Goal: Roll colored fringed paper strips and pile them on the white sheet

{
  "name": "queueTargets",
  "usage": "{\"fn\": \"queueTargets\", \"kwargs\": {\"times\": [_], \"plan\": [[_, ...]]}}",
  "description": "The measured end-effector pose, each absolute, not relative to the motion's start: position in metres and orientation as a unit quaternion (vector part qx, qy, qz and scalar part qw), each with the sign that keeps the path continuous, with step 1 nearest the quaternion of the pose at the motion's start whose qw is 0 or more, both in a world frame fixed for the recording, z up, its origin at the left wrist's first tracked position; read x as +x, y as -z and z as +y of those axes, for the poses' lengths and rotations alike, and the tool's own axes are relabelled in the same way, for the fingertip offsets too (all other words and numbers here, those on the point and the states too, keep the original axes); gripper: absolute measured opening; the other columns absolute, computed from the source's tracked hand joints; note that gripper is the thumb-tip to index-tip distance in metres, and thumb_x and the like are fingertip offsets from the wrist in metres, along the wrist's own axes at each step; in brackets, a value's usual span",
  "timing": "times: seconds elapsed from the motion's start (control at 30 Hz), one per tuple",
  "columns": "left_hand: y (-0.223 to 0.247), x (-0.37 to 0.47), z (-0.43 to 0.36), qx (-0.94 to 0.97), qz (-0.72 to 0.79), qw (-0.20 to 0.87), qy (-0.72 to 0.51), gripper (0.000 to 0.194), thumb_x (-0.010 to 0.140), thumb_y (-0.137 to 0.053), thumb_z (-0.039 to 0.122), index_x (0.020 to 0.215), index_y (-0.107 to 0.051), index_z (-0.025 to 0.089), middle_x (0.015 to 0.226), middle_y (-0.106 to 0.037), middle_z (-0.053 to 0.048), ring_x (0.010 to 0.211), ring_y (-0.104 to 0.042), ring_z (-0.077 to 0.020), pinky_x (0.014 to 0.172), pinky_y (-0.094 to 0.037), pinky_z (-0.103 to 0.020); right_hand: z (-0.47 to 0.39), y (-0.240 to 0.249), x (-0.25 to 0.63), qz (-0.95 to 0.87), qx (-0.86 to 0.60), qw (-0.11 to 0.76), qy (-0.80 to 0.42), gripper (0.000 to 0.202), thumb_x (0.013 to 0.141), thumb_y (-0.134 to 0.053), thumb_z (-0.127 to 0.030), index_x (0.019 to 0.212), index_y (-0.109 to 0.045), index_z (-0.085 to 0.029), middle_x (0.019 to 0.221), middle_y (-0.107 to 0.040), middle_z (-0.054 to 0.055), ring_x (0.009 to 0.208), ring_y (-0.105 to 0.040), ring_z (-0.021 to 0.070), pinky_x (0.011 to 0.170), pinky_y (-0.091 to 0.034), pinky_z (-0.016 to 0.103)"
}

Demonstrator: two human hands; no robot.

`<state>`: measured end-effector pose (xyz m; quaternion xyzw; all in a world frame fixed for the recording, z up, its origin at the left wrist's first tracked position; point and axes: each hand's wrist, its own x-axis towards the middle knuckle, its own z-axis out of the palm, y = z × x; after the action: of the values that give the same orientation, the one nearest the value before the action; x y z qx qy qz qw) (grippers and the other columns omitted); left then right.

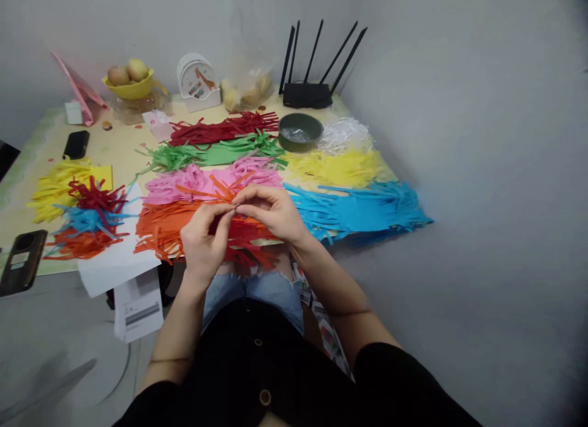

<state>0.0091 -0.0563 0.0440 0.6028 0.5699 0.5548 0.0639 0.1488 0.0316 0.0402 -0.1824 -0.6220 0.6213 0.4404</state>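
Observation:
Both hands meet above the front edge of the table. My left hand (206, 234) is closed in a pinch, thumb against forefinger. My right hand (274, 214) pinches at the same spot, its fingertips touching the left ones. What sits between them is small and dark, too small to name. Under the hands lies orange fringed paper (160, 222), with a few orange strips sticking up behind the fingers. Red fringed paper (250, 255) shows below the right hand, partly hidden by it. Pink fringed paper (211, 181) lies just beyond.
Blue (367, 211), yellow (342, 168), green (220, 151) and dark red fringed paper (223, 130) cover the table. Small tassels (92, 219) lie on the left near a phone (22, 261). Behind stand a round bowl (301, 133), a router (307, 95) and a yellow fruit bowl (131, 90).

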Motion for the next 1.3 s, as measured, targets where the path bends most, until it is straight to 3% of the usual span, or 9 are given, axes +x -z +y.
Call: {"fn": "queueTargets", "kwargs": {"times": [0.1, 0.23, 0.4, 0.47, 0.57, 0.73, 0.93, 1.07, 1.3], "plan": [[-0.046, 0.011, -0.057, 0.589, 0.569, 0.056, -0.571, 0.007, 0.090, -0.067, 0.023, 0.092, -0.073, 0.020, 0.086, -0.074, -0.002, 0.079, -0.068, -0.0137, 0.076, -0.052, -0.025, 0.030, -0.043, 0.150, -0.636, -0.187, 0.437, -0.608, 0.029, 0.079, -0.079, -0.044, 0.087, -0.072, -0.017, 0.087, -0.072, 0.003, 0.082, -0.068, 0.0149, 0.079, -0.058, 0.028], [-0.045, 0.014, -0.057, 0.544, 0.550, 0.179, -0.608, 0.008, 0.090, -0.067, 0.025, 0.088, -0.071, 0.018, 0.079, -0.072, -0.001, 0.070, -0.067, -0.0121, 0.069, -0.053, -0.023, 0.026, -0.045, 0.152, -0.669, -0.189, 0.431, -0.576, 0.023, 0.084, -0.074, -0.040, 0.090, -0.070, -0.017, 0.090, -0.070, 0.004, 0.082, -0.066, 0.0150, 0.078, -0.056, 0.029], [-0.042, 0.020, -0.059, 0.534, 0.577, 0.068, -0.615, 0.007, 0.090, -0.067, 0.025, 0.090, -0.070, 0.019, 0.083, -0.071, -0.001, 0.077, -0.068, -0.0120, 0.074, -0.053, -0.023, 0.022, -0.046, 0.151, -0.688, -0.203, 0.453, -0.529, 0.013, 0.087, -0.070, -0.031, 0.089, -0.070, -0.018, 0.090, -0.070, 0.004, 0.085, -0.065, 0.0155, 0.080, -0.054, 0.029], [-0.043, 0.018, -0.060, 0.540, 0.568, 0.093, -0.614, 0.007, 0.090, -0.067, 0.026, 0.091, -0.070, 0.019, 0.084, -0.071, -0.001, 0.077, -0.068, -0.0121, 0.074, -0.054, -0.022, 0.022, -0.047, 0.151, -0.677, -0.203, 0.468, -0.530, 0.011, 0.087, -0.071, -0.029, 0.088, -0.070, -0.018, 0.090, -0.071, 0.004, 0.086, -0.066, 0.0152, 0.081, -0.054, 0.028], [-0.044, 0.014, -0.062, 0.555, 0.555, 0.158, -0.599, 0.009, 0.090, -0.068, 0.026, 0.094, -0.072, 0.019, 0.088, -0.074, -0.003, 0.082, -0.070, -0.0139, 0.078, -0.055, -0.024, 0.025, -0.047, 0.152, -0.664, -0.195, 0.458, -0.558, 0.015, 0.084, -0.074, -0.033, 0.088, -0.072, -0.018, 0.090, -0.071, 0.004, 0.085, -0.066, 0.0149, 0.080, -0.055, 0.028], [-0.040, 0.015, -0.065, 0.552, 0.581, 0.092, -0.591, 0.007, 0.089, -0.069, 0.024, 0.092, -0.072, 0.019, 0.086, -0.073, -0.002, 0.079, -0.070, -0.0137, 0.075, -0.055, -0.024, 0.028, -0.047, 0.152, -0.662, -0.182, 0.416, -0.596, 0.029, 0.081, -0.077, -0.045, 0.086, -0.071, -0.017, 0.087, -0.070, 0.003, 0.080, -0.066, 0.0143, 0.075, -0.055, 0.028], [-0.040, 0.016, -0.059, 0.502, 0.541, 0.211, -0.642, 0.009, 0.085, -0.073, 0.025, 0.089, -0.068, 0.019, 0.082, -0.071, -0.001, 0.074, -0.071, -0.0123, 0.072, -0.057, -0.022, 0.026, -0.051, 0.157, -0.733, -0.175, 0.440, -0.487, 0.021, 0.087, -0.074, -0.039, 0.088, -0.073, -0.018, 0.087, -0.070, 0.004, 0.080, -0.063, 0.0138, 0.074, -0.051, 0.027], [-0.042, 0.017, -0.059, 0.471, 0.542, 0.210, -0.664, 0.015, 0.082, -0.076, 0.025, 0.085, -0.063, 0.018, 0.080, -0.070, 0.000, 0.072, -0.072, -0.0121, 0.071, -0.058, -0.021, 0.027, -0.056, 0.164, -0.760, -0.164, 0.413, -0.474, 0.022, 0.090, -0.070, -0.038, 0.100, -0.075, -0.019, 0.093, -0.070, 0.005, 0.083, -0.064, 0.0144, 0.075, -0.053, 0.027], [-0.042, 0.013, -0.063, 0.505, 0.547, 0.215, -0.633, 0.014, 0.085, -0.074, 0.029, 0.090, -0.066, 0.019, 0.084, -0.072, -0.002, 0.076, -0.073, -0.0138, 0.075, -0.059, -0.025, 0.023, -0.066, 0.170, -0.817, -0.188, 0.434, -0.331, 0.013, 0.095, -0.063, -0.025, 0.086, -0.069, -0.018, 0.083, -0.071, 0.003, 0.076, -0.064, 0.0138, 0.071, -0.051, 0.026]]}}
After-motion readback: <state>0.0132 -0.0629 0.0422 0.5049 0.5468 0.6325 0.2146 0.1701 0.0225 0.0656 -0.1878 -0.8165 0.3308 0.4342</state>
